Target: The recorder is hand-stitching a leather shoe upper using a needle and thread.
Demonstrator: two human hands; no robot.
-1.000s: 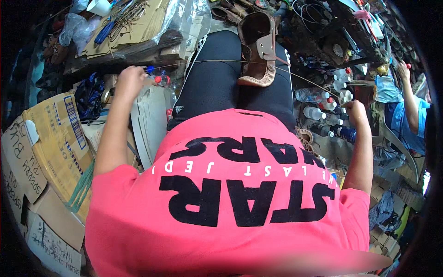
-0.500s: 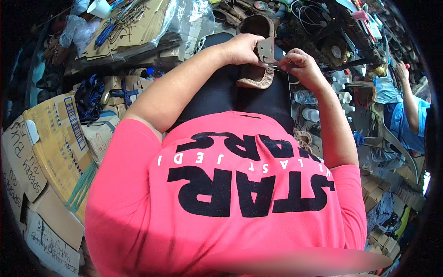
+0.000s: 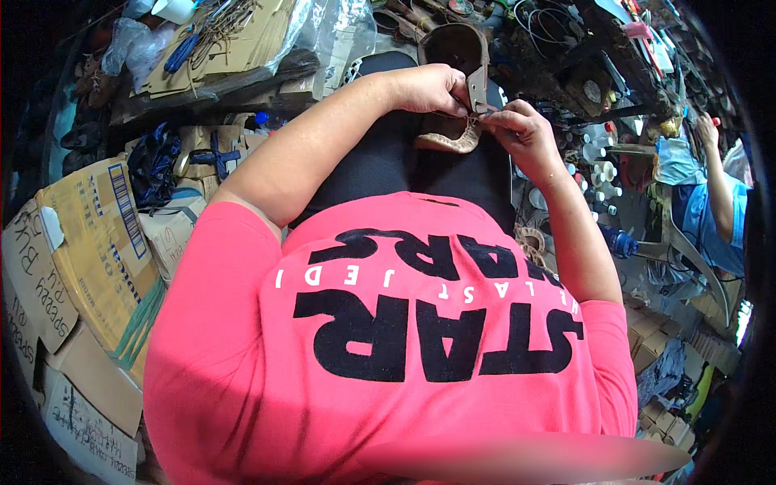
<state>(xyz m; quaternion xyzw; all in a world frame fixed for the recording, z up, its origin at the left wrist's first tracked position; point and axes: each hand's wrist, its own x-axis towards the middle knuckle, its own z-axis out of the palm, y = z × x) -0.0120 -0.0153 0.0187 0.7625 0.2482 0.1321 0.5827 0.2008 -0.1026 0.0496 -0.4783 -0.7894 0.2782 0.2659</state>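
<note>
A brown leather shoe (image 3: 443, 144) rests across my dark-trousered lap, its rough edge toward me. A paler leather flap with eyelet holes (image 3: 478, 87) stands up on its right side. My left hand (image 3: 436, 87) is closed on the shoe by this flap, thumb and fingers gripping the leather. At the flap's lower corner, my right hand (image 3: 522, 131) is pinched shut, fingertips against the shoe. What sits between those fingertips is too small to make out.
Cardboard boxes (image 3: 89, 242) are stacked at my left. Brown sheets (image 3: 222, 48) with a blue-handled tool (image 3: 181, 50) lie at the far left. Plastic bottles (image 3: 598, 149) crowd the right, beside a curved metal piece (image 3: 687, 242). Beyond them is another person's arm (image 3: 715, 166).
My right hand has shifted slightly left and down, its fingertips now against the shoe. The thin pale strand seen by its fingers before no longer shows clearly. My left hand still grips the shoe.
</note>
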